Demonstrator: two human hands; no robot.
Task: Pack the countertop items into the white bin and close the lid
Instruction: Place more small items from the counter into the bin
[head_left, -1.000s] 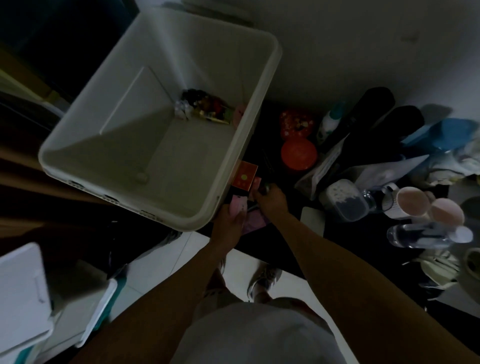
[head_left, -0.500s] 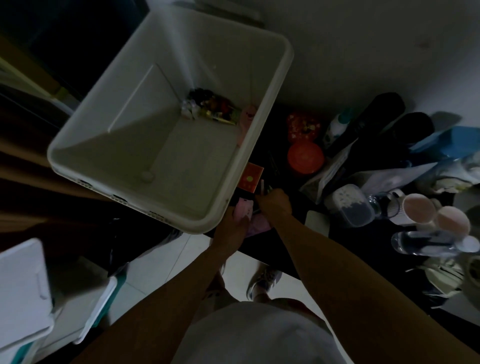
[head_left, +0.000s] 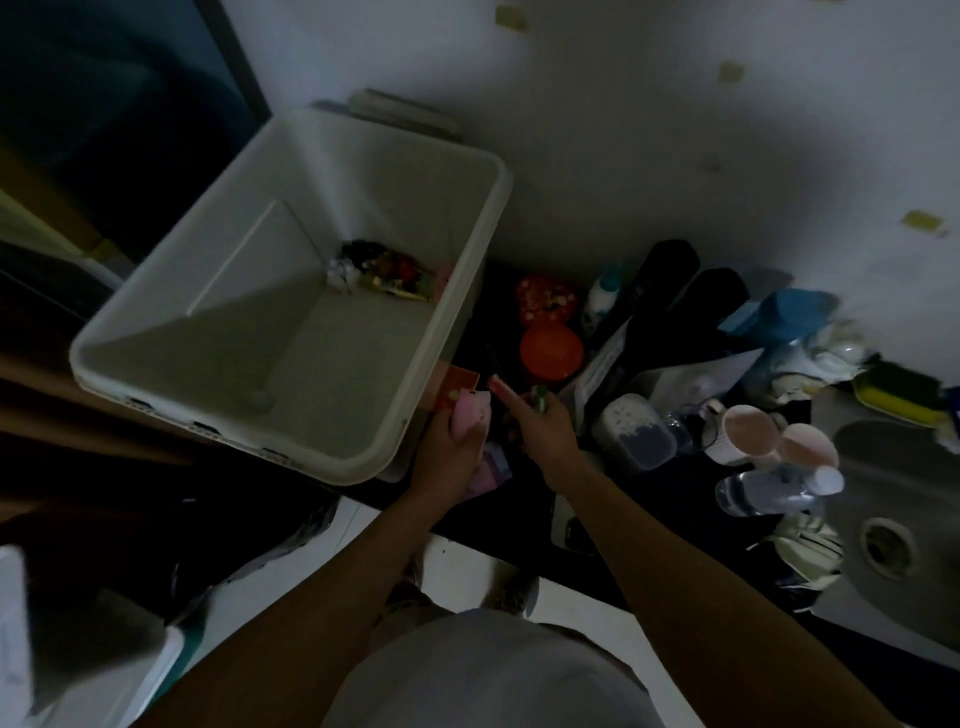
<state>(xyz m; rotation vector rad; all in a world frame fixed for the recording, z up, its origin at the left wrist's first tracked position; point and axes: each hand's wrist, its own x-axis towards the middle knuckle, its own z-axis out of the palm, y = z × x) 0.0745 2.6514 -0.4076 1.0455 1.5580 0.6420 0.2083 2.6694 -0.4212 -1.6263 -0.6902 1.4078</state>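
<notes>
The white bin (head_left: 470, 291) stands open on the left end of the dark countertop (head_left: 670, 499), with a small heap of wrappers (head_left: 382, 270) in its far corner. My left hand (head_left: 449, 457) holds a small pink item (head_left: 470, 418) just off the bin's near right corner. A red card (head_left: 457, 387) lies beside it against the bin wall. My right hand (head_left: 540, 431) grips a small green item (head_left: 540, 400) and a thin pink stick (head_left: 501, 387) above the counter.
To the right crowd a round red lid (head_left: 550, 351), a red patterned tin (head_left: 545, 299), a lidded plastic container (head_left: 636, 434), two mugs (head_left: 745, 434), a lying water bottle (head_left: 774, 488), dark bottles (head_left: 660, 280) and a blue pack (head_left: 779, 312). A steel sink (head_left: 893, 525) is far right.
The view has tipped up and back, so the bin sits lower in frame. My right hand has lifted slightly with the small items; my left hand still holds the pink item.
</notes>
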